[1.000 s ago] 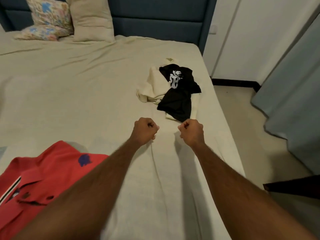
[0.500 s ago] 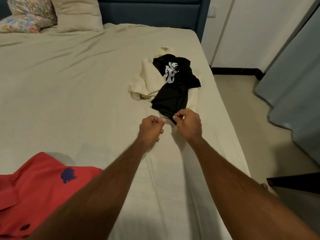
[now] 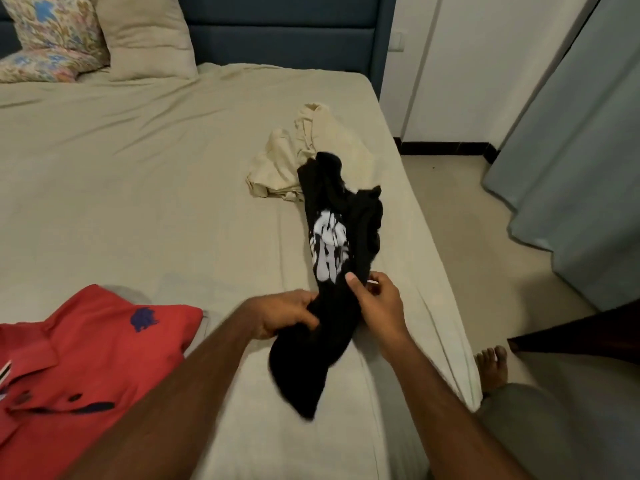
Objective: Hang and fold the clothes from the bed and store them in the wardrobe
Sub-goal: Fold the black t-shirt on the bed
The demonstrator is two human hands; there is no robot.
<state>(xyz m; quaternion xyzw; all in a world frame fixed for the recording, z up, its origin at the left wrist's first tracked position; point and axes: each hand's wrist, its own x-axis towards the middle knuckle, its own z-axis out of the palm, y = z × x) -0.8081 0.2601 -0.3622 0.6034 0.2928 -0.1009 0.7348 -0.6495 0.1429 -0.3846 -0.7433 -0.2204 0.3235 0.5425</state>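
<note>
Polo shirt [image 3: 86,344] lies left of T-shirt [image 3: 332,258], seemingly before crumpled garment [image 3: 304,157].

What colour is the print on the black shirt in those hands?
White, on the black shirt; the print shows plainly in the head view.

A single wide-angle view comes from the person's head, standing at the side edge of the bed [image 3: 145,188] and looking forward and down across it. It faces the blue headboard [image 3: 280,32] at the bed's far end, with pillows [image 3: 142,36] there. The near bed surface sits close beneath the camera; floor [image 3: 450,209] and a curtain [image 3: 581,140] lie to the bed's right.
</note>
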